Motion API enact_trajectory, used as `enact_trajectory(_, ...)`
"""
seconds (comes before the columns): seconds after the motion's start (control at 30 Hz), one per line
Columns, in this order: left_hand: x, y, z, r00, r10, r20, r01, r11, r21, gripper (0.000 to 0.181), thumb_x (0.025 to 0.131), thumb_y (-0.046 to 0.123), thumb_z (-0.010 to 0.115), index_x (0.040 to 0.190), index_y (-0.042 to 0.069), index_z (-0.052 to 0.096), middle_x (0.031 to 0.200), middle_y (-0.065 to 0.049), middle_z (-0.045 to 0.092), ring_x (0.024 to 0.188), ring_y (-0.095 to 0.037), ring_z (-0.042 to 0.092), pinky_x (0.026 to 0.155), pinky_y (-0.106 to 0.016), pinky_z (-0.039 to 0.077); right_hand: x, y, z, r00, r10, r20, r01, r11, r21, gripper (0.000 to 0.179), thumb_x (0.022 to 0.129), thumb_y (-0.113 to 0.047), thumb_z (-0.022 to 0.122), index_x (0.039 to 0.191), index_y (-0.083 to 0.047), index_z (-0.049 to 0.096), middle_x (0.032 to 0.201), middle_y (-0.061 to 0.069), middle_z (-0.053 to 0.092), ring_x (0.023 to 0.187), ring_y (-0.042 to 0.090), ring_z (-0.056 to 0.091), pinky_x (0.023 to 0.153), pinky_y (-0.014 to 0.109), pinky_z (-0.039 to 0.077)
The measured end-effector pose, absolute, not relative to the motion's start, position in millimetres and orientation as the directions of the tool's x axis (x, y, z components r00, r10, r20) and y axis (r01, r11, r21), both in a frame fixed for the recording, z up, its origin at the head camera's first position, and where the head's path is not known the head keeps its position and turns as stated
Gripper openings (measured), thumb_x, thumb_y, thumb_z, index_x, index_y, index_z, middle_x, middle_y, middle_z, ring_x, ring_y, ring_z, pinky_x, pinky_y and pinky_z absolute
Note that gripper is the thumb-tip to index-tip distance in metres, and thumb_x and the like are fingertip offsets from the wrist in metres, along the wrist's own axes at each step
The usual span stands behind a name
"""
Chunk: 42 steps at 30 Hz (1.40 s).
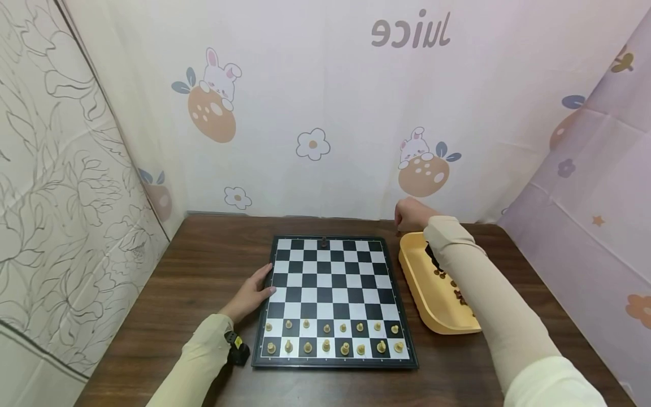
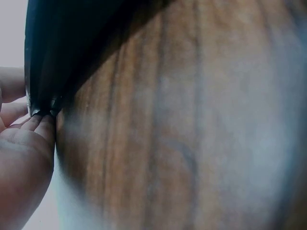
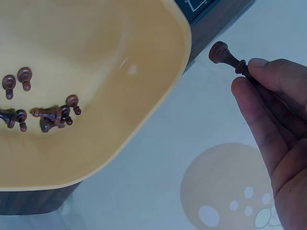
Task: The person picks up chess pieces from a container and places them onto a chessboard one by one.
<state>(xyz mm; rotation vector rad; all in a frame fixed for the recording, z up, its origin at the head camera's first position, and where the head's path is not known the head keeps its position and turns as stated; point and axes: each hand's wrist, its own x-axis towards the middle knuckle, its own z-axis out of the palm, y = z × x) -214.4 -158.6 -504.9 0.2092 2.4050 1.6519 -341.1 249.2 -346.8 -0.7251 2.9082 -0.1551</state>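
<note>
A black-and-white chessboard [image 1: 338, 362] lies on the table with light tan pieces in its two near rows. One dark brown chess piece [image 1: 323, 242] stands in the far row. My left hand [image 1: 250, 294] rests against the board's left edge, its fingertips [image 2: 43, 123] right at the rim. Beyond the far end of the yellow tray [image 1: 424, 305], my right hand [image 1: 413, 215] is raised. Between thumb and fingers it pinches a tall dark brown chess piece [image 3: 230, 58], base outward. The piece's head is hidden by the fingers.
Several dark brown chess pieces [image 3: 48, 113] lie loose in the tray, right of the board. Wood-grain table [image 1: 213, 249] extends around both. A printed curtain [image 1: 325, 186] hangs behind the table's far edge, with another curtain [image 1: 585, 186] on the right.
</note>
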Motion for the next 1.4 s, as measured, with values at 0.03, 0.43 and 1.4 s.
enact_trajectory(0.03,-214.5,-158.5,-504.9,-0.967,0.237,-0.096,-0.005,0.36,0.933,0.066,0.092,0.001,0.057,0.15,0.003,0.025,0.155,-0.021,0.017,0.142,-0.036,0.016,0.112,-0.047,0.018,-340.8,246.7,-346.2,-0.876,-0.469,-0.116,-0.453,0.881,-0.138,0.01,0.072,0.009,0.068,0.074,0.0,0.072,0.067,0.003,0.066,0.065,0.018,0.061,0.061,0.033,0.055)
enact_trajectory(0.43,-213.5,-158.1,-507.2,-0.968,0.234,-0.093,-0.007,0.343,0.939,0.066,0.093,0.002,0.058,0.15,0.003,0.025,0.156,-0.021,0.016,0.142,-0.036,0.016,0.112,-0.048,0.018,-337.9,225.6,-342.5,-0.871,-0.477,-0.118,-0.462,0.877,-0.133,0.011,0.075,0.008,0.069,0.072,-0.002,0.072,0.067,0.003,0.066,0.065,0.017,0.06,0.061,0.031,0.055)
enact_trajectory(1.4,-214.0,-157.7,-505.5,-0.966,0.228,-0.124,-0.03,0.377,0.926,0.067,0.093,0.005,0.059,0.151,0.007,0.025,0.156,-0.019,0.015,0.141,-0.036,0.016,0.111,-0.051,0.019,-346.3,180.4,-361.6,-0.866,-0.456,-0.204,-0.414,0.884,-0.215,0.012,0.08,0.009,0.066,0.077,-0.001,0.073,0.07,0.002,0.065,0.065,0.016,0.059,0.059,0.028,0.052)
